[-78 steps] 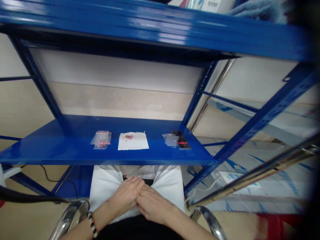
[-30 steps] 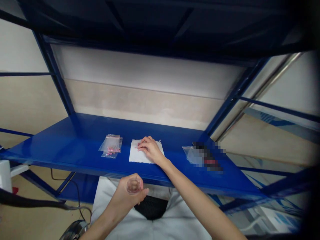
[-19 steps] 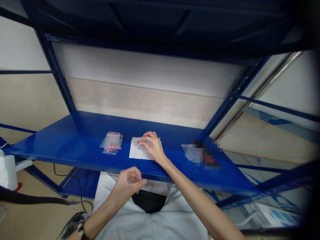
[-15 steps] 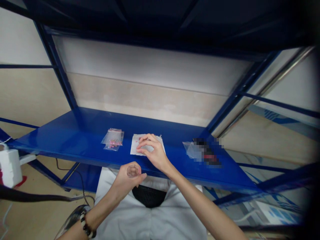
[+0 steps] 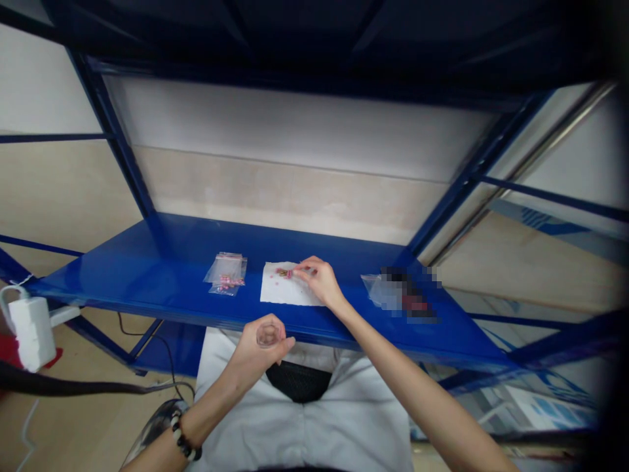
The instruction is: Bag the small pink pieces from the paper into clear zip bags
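We curl our left hand (image 5: 253,351) round a clear cup (image 5: 268,335); our right hand (image 5: 322,280) narrows at pink pieces (image 5: 283,273) just left of it, on white paper (image 5: 282,295). Whether it grips any, we cannot tell.

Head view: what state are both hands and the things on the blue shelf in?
Left hand: curled around the small clear round container.
Right hand: fingertips at the small pink-gold pieces, grip unclear.
White square sheet: spread flat beneath those pieces.
Clear zip bags: lying overlapped, pink pieces inside, seals unclear.
Clear plastic bag, right: lying down, partly pixelated.
Black-red item: pixelated, unclear.
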`<act>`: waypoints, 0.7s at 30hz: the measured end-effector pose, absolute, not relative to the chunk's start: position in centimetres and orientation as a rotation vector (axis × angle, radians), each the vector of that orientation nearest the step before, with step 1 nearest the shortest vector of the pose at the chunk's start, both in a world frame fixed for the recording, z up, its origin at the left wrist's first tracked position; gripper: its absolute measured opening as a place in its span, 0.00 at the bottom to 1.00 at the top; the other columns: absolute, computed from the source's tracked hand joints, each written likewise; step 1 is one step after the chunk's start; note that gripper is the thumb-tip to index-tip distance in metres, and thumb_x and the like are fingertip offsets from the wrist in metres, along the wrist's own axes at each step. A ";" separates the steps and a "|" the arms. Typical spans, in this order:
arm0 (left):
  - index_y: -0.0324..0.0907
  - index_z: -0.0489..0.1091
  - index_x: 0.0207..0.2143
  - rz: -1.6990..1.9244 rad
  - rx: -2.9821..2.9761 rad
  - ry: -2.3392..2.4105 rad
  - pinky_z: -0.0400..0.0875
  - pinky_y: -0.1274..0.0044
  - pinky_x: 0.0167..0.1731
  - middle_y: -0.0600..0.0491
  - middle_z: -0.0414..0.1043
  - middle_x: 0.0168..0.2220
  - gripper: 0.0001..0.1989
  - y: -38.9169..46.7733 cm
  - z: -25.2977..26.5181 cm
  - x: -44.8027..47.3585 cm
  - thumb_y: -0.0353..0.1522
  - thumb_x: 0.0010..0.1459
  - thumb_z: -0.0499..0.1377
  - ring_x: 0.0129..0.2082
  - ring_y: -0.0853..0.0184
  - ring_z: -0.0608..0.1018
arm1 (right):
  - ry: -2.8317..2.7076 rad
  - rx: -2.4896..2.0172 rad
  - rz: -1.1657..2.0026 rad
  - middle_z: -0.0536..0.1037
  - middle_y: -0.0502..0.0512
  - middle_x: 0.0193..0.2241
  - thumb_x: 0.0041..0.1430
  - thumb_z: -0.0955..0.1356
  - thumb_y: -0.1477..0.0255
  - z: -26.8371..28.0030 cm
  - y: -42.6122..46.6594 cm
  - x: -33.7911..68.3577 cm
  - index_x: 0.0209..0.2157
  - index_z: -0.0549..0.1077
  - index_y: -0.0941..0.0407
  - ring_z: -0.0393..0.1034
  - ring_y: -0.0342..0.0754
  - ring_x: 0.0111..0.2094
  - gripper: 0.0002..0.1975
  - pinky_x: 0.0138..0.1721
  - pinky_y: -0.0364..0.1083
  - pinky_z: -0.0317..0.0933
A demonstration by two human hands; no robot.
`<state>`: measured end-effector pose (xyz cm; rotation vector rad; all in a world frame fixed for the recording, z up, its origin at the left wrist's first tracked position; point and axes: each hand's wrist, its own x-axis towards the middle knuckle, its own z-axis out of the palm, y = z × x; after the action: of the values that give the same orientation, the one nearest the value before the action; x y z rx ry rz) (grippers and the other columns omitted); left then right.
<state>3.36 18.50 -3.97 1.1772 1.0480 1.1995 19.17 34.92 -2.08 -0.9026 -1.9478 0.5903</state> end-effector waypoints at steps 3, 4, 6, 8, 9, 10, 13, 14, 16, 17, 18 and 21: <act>0.40 0.63 0.26 1.182 1.194 1.043 0.56 0.82 0.20 0.58 0.67 0.18 0.15 18.4 -4.4 3.4 0.35 0.49 0.67 0.17 0.75 0.65 | -1.952 -0.960 0.513 0.78 0.54 0.32 0.55 0.73 0.74 -3.7 36.0 19.2 0.31 0.80 0.54 0.69 0.50 0.38 0.02 0.43 0.49 0.59; 0.40 0.63 0.26 1.178 1.181 1.039 0.56 0.82 0.19 0.58 0.67 0.18 0.15 18.4 -4.6 3.5 0.36 0.49 0.67 0.16 0.75 0.65 | -1.972 -0.955 0.492 0.77 0.54 0.33 0.55 0.73 0.74 -4.0 36.0 19.0 0.32 0.80 0.54 0.69 0.50 0.38 0.02 0.43 0.49 0.59; 0.40 0.63 0.25 1.180 1.136 1.021 0.56 0.82 0.20 0.58 0.67 0.17 0.15 18.3 -4.6 3.4 0.36 0.50 0.67 0.16 0.75 0.65 | -2.017 -0.949 0.453 0.77 0.54 0.34 0.55 0.73 0.74 -4.2 35.8 18.5 0.32 0.80 0.53 0.68 0.50 0.39 0.02 0.45 0.50 0.58; 0.40 0.63 0.26 1.184 1.064 0.988 0.58 0.81 0.22 0.58 0.66 0.16 0.15 18.3 -4.3 3.3 0.38 0.52 0.66 0.17 0.74 0.66 | -2.058 -0.962 0.419 0.77 0.54 0.35 0.54 0.74 0.74 -4.1 35.6 17.8 0.32 0.80 0.53 0.68 0.50 0.40 0.03 0.46 0.51 0.57; 0.40 0.63 0.26 1.186 1.015 0.959 0.59 0.81 0.22 0.58 0.66 0.16 0.15 18.4 -4.0 3.2 0.38 0.53 0.66 0.17 0.74 0.66 | -2.076 -0.966 0.408 0.76 0.53 0.35 0.54 0.74 0.74 -3.9 35.6 17.5 0.32 0.80 0.53 0.67 0.50 0.40 0.03 0.46 0.51 0.57; 0.40 0.63 0.27 1.190 0.961 0.923 0.60 0.80 0.23 0.58 0.65 0.15 0.15 18.4 -3.8 3.0 0.38 0.53 0.66 0.17 0.74 0.66 | -2.095 -0.962 0.404 0.76 0.53 0.35 0.54 0.74 0.74 -3.7 35.7 17.2 0.32 0.80 0.53 0.67 0.50 0.40 0.03 0.46 0.50 0.57; 0.40 0.63 0.28 1.211 0.835 0.825 0.61 0.80 0.23 0.60 0.62 0.16 0.15 18.6 -3.4 2.7 0.38 0.52 0.67 0.17 0.74 0.66 | -2.154 -0.925 0.416 0.75 0.52 0.35 0.53 0.75 0.73 -3.4 36.0 16.4 0.30 0.80 0.52 0.65 0.49 0.40 0.02 0.45 0.49 0.57; 0.40 0.63 0.28 1.216 0.825 0.810 0.60 0.80 0.23 0.60 0.62 0.16 0.16 18.7 -3.3 2.6 0.38 0.52 0.67 0.18 0.74 0.66 | -2.176 -0.912 0.420 0.75 0.53 0.35 0.52 0.75 0.72 -3.4 36.1 16.2 0.29 0.80 0.52 0.65 0.49 0.40 0.02 0.45 0.49 0.57; 0.40 0.63 0.28 1.211 0.833 0.805 0.60 0.80 0.22 0.59 0.63 0.16 0.16 18.7 -3.2 2.6 0.38 0.52 0.67 0.18 0.74 0.66 | -2.215 -0.893 0.417 0.74 0.53 0.35 0.50 0.76 0.72 -3.5 36.2 15.9 0.27 0.80 0.53 0.64 0.49 0.40 0.03 0.44 0.49 0.57; 0.40 0.63 0.28 1.202 0.839 0.804 0.60 0.80 0.22 0.59 0.63 0.16 0.16 18.6 -3.1 2.5 0.38 0.52 0.67 0.18 0.73 0.66 | -2.232 -0.885 0.410 0.74 0.53 0.35 0.50 0.76 0.72 -3.6 36.2 15.8 0.27 0.80 0.54 0.64 0.50 0.40 0.03 0.44 0.49 0.57; 0.40 0.63 0.28 1.193 0.843 0.800 0.60 0.80 0.22 0.59 0.63 0.16 0.16 18.6 -3.0 2.5 0.38 0.52 0.67 0.18 0.73 0.66 | -2.250 -0.872 0.402 0.75 0.54 0.36 0.49 0.76 0.72 -3.7 36.1 15.7 0.27 0.79 0.54 0.64 0.50 0.40 0.04 0.44 0.49 0.57; 0.40 0.63 0.28 1.184 0.844 0.789 0.61 0.80 0.23 0.59 0.63 0.17 0.15 18.4 -2.7 2.5 0.38 0.53 0.67 0.19 0.73 0.66 | -2.308 -0.834 0.368 0.75 0.55 0.37 0.51 0.76 0.73 -3.7 36.1 15.7 0.27 0.79 0.55 0.63 0.51 0.41 0.03 0.45 0.50 0.57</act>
<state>2.49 18.41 -2.69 0.8436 0.7888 1.1841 15.66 36.05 -3.71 -0.8339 -2.3083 0.3679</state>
